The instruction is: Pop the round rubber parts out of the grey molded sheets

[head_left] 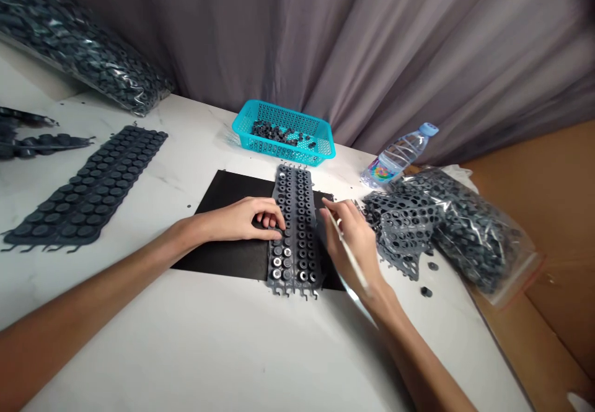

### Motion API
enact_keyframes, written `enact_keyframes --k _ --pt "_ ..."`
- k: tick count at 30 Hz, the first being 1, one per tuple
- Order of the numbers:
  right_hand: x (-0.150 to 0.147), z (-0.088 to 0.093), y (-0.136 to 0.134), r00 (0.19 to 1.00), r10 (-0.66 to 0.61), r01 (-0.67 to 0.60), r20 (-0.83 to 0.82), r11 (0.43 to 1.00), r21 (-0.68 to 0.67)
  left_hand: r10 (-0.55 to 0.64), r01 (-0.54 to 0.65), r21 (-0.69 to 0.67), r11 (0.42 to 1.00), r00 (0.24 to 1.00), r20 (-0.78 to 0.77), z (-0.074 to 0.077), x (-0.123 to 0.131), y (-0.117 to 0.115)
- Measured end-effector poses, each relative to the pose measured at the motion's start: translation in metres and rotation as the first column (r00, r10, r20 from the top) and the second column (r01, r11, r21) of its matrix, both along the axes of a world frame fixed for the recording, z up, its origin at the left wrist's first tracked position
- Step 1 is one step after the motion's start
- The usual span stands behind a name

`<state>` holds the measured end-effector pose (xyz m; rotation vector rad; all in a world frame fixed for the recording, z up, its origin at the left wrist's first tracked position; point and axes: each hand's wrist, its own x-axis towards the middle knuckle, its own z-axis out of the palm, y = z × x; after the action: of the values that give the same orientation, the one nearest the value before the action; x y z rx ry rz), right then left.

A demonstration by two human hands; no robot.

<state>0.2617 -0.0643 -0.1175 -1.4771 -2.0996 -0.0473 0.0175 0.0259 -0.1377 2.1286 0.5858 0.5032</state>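
Observation:
A long dark grey rubber sheet (305,226) with rows of round studs lies lengthwise across a black mat (232,214). Most studs show a small hole; several near the front have pale, shiny tops. My left hand (253,219) rests at the sheet's left edge, fingers curled and thumb near the index finger over the studs. What those fingertips hold, if anything, is too small to make out. Just right of the sheet, my right hand (351,232) is closed around a thin pale stick-like tool (346,248), which slants back along the wrist. Its exact kind is unclear.
A turquoise basket (283,155) with small black parts stands behind the sheet. Another studded sheet (93,189) lies left. On the right are a water bottle (395,158), perforated grey sheets (404,226) and a bag of black parts (478,238). A larger bag (79,40) sits back left.

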Motion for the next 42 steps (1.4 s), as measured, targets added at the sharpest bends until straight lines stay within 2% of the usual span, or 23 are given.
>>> enact_keyframes --k 1,3,5,8,12,21,28,37,42 --pt "0.003 0.004 0.000 0.993 -0.060 0.056 -0.097 0.998 -0.042 0.003 -0.003 -0.003 1.000 1.000 -0.004 0.001 0.000 0.000" --pt "0.008 0.013 -0.001 0.974 -0.067 0.027 -0.219 0.983 -0.181 0.000 -0.001 -0.016 1.000 1.000 -0.009 0.002 0.000 0.000" --pt "0.009 0.020 -0.003 0.966 0.027 -0.108 -0.259 0.946 -0.306 0.000 0.000 -0.026 1.000 1.000 -0.002 0.002 0.000 -0.001" --pt "0.006 0.024 -0.006 0.952 0.177 -0.266 -0.248 0.882 -0.388 0.011 -0.011 -0.030 0.999 1.000 0.009 0.000 0.000 -0.001" --pt "0.001 0.025 -0.008 0.937 0.278 -0.345 -0.213 0.838 -0.424 0.027 -0.026 -0.038 0.999 1.000 0.010 -0.002 0.000 -0.001" --pt "0.000 0.022 -0.006 0.935 0.295 -0.352 -0.197 0.843 -0.406 0.032 -0.031 -0.041 0.999 0.999 0.012 -0.001 0.001 -0.001" --pt "-0.001 0.015 -0.002 0.929 0.369 -0.353 -0.002 0.886 -0.300 0.025 -0.024 -0.033 0.999 0.999 0.027 -0.001 0.001 -0.001" --pt "-0.007 0.003 -0.004 0.893 0.307 -0.275 0.329 0.951 -0.142 0.029 -0.029 -0.039 0.999 0.999 0.021 0.000 0.001 -0.002" --pt "-0.013 0.000 -0.009 0.920 0.204 -0.178 0.335 0.978 -0.107 0.031 -0.030 -0.043 0.999 0.999 0.021 0.000 0.002 -0.002"
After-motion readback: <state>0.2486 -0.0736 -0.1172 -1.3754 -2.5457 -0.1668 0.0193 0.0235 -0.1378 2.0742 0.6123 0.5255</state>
